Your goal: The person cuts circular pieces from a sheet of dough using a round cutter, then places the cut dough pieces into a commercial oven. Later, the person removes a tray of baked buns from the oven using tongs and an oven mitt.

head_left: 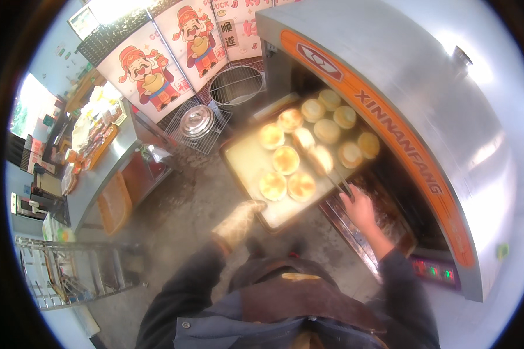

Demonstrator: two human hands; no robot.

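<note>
A baking tray (241,161) juts out of the oven mouth, bearing several round golden breads (285,160). In a pale patterned cloth glove, my left hand (239,222) is closed on the tray's near left corner. My bare right hand (360,208) grips metal tongs (341,182) at the tray's near right side. The tongs' tips reach a bread (320,159) in the middle, which stands tilted on edge beside another tilted bread (303,138). Browner breads lie toward the left; paler ones (326,131) lie nearer the oven.
The steel oven (402,58) with an orange band (384,116) fills the right. A wire rack (199,139) carrying a round metal lid (197,122) stands beyond the tray. A counter (113,157) runs along the left, with a metal rack (70,273) nearer me.
</note>
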